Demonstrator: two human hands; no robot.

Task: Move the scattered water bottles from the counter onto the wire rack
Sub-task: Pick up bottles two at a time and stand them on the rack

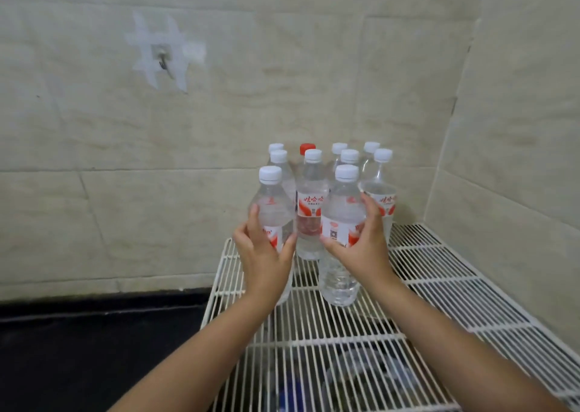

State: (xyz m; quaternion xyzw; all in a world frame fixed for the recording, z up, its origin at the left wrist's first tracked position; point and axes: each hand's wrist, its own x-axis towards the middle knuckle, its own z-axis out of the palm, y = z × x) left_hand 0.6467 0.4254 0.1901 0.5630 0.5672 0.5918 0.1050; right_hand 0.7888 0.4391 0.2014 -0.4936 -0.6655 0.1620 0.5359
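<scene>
Each hand grips one upright water bottle on the wire rack: left hand curled round the front-left bottle, right hand round the front-right bottle, other bottles clustered behind near the rack's back edge.

Beige marble-veined wall tiles meeting at a corner; small metal wall hook fixed under crossed strips of clear tape; dark, indistinct objects lying beneath the wires.
</scene>
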